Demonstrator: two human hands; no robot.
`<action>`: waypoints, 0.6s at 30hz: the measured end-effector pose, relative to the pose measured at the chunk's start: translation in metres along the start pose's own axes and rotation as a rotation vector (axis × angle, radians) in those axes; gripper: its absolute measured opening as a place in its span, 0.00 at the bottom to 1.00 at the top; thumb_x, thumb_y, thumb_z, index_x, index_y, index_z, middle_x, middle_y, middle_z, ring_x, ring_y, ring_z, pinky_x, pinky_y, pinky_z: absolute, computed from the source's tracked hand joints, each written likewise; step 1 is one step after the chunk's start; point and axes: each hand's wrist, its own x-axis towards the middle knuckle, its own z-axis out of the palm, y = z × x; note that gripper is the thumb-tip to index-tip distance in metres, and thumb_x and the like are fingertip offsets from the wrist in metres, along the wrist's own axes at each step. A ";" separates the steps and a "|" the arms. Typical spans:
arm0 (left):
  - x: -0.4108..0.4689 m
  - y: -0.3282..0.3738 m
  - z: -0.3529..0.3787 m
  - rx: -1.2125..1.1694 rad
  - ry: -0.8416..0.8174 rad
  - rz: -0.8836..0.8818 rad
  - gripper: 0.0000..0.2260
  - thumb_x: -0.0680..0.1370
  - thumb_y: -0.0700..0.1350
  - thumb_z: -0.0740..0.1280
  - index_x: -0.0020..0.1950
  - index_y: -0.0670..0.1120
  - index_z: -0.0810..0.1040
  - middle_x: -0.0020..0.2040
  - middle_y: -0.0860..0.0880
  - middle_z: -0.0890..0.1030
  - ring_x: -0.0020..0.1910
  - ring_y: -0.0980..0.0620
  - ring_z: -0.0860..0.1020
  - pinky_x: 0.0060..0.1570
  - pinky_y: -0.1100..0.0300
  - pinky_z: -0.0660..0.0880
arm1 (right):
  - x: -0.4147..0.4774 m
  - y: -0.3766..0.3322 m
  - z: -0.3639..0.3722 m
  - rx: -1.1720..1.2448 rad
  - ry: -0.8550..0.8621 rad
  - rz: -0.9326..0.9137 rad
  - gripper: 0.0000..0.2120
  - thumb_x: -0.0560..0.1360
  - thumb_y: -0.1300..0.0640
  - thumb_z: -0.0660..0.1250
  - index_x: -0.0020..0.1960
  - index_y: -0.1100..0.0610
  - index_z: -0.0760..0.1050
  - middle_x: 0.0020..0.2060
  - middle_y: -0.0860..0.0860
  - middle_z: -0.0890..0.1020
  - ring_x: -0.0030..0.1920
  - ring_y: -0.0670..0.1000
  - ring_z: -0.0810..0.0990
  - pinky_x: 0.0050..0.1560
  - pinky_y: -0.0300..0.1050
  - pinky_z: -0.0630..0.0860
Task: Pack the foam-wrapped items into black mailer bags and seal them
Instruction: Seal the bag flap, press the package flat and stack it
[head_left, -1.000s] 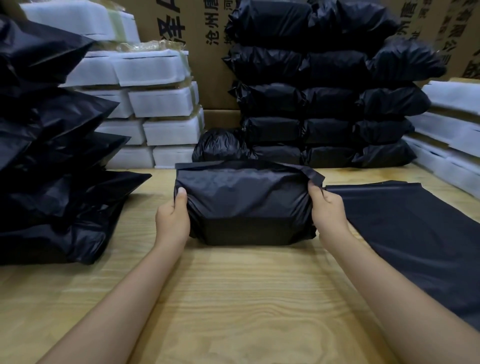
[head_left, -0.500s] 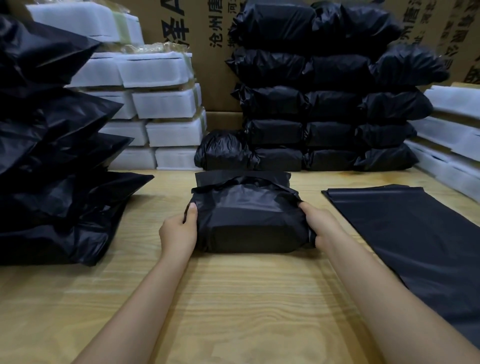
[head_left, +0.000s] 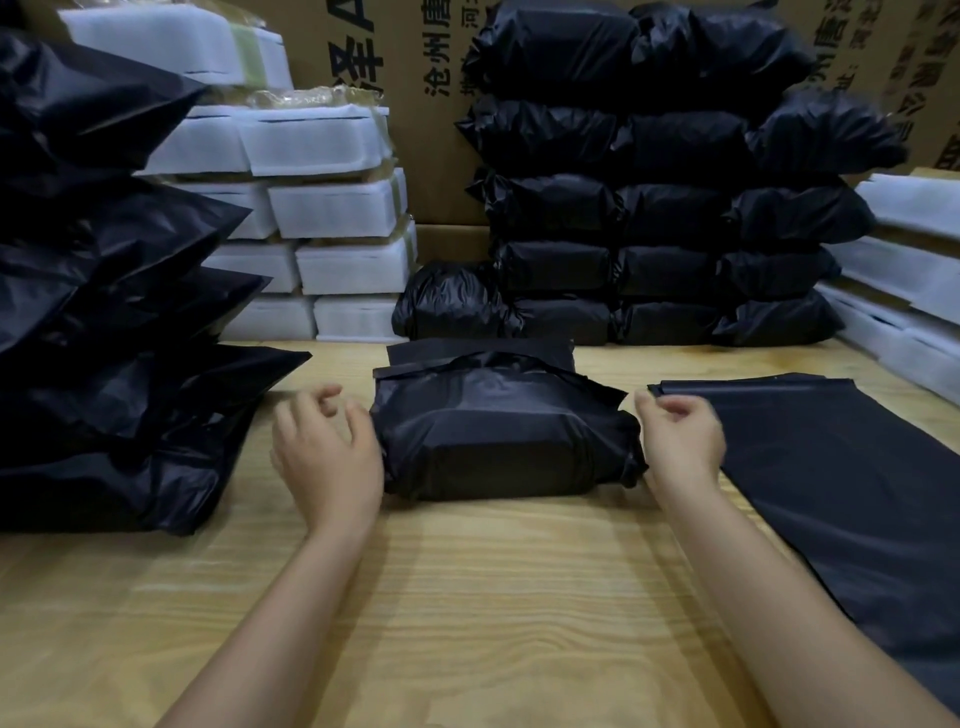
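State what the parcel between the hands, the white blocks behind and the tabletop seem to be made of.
Parcel: thin plastic film, probably, black with dull sheen and creases.
White blocks: likely soft foam, matte, rounded edges.
Tabletop: wood or veneer, pale with visible grain.

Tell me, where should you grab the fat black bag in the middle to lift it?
Grip the packed mailer bag by its two short ends, left hand from the left, right hand from the right. It lies flat and wide on the table, with both ends free and a hand beside each.
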 end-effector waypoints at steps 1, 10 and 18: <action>-0.002 0.008 -0.002 -0.048 0.034 0.170 0.06 0.78 0.41 0.62 0.54 0.43 0.75 0.48 0.50 0.71 0.48 0.47 0.73 0.53 0.50 0.69 | -0.007 -0.004 -0.004 0.036 0.104 -0.164 0.06 0.76 0.53 0.66 0.49 0.55 0.74 0.44 0.51 0.76 0.43 0.47 0.73 0.43 0.35 0.67; -0.008 0.050 0.046 0.340 -0.506 0.604 0.12 0.80 0.45 0.57 0.58 0.47 0.77 0.56 0.51 0.77 0.57 0.51 0.72 0.53 0.57 0.68 | -0.039 -0.043 0.049 -0.560 -0.420 -0.850 0.11 0.78 0.53 0.61 0.58 0.49 0.78 0.53 0.48 0.75 0.58 0.52 0.69 0.57 0.47 0.69; 0.003 0.032 0.055 0.037 -0.798 0.095 0.20 0.79 0.52 0.58 0.72 0.60 0.66 0.78 0.54 0.55 0.77 0.46 0.50 0.72 0.48 0.53 | -0.016 -0.020 0.051 -0.135 -0.791 -0.395 0.25 0.76 0.43 0.65 0.71 0.40 0.64 0.74 0.39 0.58 0.73 0.44 0.56 0.69 0.43 0.55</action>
